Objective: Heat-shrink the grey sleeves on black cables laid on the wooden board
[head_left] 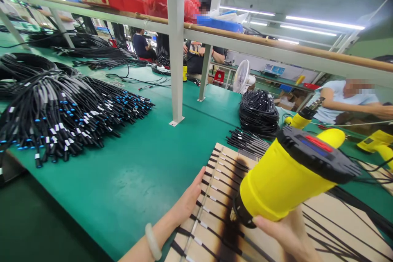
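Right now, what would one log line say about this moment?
left hand: flat on wooden board edge | right hand: holds yellow heat gun | on board: black cables, scorch mark

I can read no writing anywhere. The red strip on the black rear of the heat gun (276,180) in my right hand (287,233) is too blurred to make out. The white tags on the cables (205,209) just right of my left hand (187,202) are too small, and so are those on the cable bundles (61,123) far to its left.
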Tool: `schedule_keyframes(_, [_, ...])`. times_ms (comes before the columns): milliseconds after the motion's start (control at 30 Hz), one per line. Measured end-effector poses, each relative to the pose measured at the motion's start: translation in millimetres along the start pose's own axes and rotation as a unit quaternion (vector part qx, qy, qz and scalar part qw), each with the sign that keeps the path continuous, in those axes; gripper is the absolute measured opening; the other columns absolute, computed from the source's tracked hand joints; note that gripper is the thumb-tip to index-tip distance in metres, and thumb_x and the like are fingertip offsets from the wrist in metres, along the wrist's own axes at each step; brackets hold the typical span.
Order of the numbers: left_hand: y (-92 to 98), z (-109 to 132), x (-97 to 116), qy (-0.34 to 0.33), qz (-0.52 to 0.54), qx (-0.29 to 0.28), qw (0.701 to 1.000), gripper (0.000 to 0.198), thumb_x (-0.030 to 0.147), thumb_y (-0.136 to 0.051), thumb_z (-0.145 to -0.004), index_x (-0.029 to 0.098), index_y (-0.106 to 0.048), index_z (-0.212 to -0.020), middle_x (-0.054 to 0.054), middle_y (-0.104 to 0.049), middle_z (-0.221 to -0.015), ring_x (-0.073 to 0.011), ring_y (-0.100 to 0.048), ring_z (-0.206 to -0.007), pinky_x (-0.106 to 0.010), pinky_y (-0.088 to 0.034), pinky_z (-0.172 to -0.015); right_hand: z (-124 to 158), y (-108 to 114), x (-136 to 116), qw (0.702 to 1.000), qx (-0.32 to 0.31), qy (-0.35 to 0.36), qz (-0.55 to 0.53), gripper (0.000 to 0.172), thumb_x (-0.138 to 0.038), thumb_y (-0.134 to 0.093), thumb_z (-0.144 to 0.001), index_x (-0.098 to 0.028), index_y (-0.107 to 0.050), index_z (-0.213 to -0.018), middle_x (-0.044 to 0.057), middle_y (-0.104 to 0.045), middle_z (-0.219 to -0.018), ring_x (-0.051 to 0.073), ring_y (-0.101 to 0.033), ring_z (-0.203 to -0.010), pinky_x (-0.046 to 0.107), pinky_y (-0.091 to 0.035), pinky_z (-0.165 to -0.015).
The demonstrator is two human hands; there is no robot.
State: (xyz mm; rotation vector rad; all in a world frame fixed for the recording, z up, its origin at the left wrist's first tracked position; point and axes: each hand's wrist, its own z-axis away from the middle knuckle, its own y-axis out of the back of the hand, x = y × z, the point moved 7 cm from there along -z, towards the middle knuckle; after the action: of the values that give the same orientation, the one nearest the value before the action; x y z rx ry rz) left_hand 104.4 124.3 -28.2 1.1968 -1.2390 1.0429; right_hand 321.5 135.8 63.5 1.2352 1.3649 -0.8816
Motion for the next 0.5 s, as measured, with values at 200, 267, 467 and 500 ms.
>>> schedule_keyframes(200, [0.1,1,0,0.007,-0.007,0.003,1.0,0.073,0.069,-0.029,-0.078,0.027,-0.025,-0.138,0.004,-0.019,-0.148,-0.0234,-0.016,-0.137,-0.039,-0.006,-0.115,3,-2,0,1.0,-0.002,0.011,0.013,0.04,-0.033,-0.079,-0.05,-0.028,-0.07,-0.089,0.005,-0.071,-0.089,0.031,-0.064,-0.081,0.048,-0.049,-0.082])
schedule_keyframes(267, [0.3,1,1,0.007,-0.004,0.007,1.0,0.072,0.068,-0.029,-0.079,0.028,-0.026,-0.138,0.004,-0.02,-0.148,-0.0235,-0.016,-0.137,-0.039,-0.007,-0.115,-2,-1,-2,1.0,0.023,-0.011,0.009,0.035,-0.032,-0.079,-0.051,-0.027,-0.07,-0.084,0.005,-0.072,-0.086,0.031,-0.065,-0.081,0.048,-0.05,-0.08])
schedule_keyframes(467, [-0.6,1,3,0.0,0.019,-0.001,1.0,0.075,0.069,-0.032,-0.078,0.025,-0.025,-0.139,0.001,-0.02,-0.148,-0.0247,-0.016,-0.137,-0.039,-0.005,-0.115,9,-5,2,0.999,-0.021,-0.031,-0.007,0.043,-0.031,-0.08,-0.049,-0.031,-0.068,-0.09,0.005,-0.071,-0.093,0.033,-0.063,-0.089,0.047,-0.05,-0.081])
schedule_keyframes(500, [-0.1,1,2,0.008,0.032,0.003,0.999,0.074,0.069,-0.034,-0.077,0.026,-0.027,-0.138,0.002,-0.021,-0.148,-0.025,-0.015,-0.137,-0.04,-0.005,-0.115,11,-4,4,0.999,-0.017,-0.038,0.003,0.042,-0.032,-0.079,-0.049,-0.031,-0.069,-0.09,0.004,-0.071,-0.092,0.033,-0.063,-0.09,0.048,-0.049,-0.082])
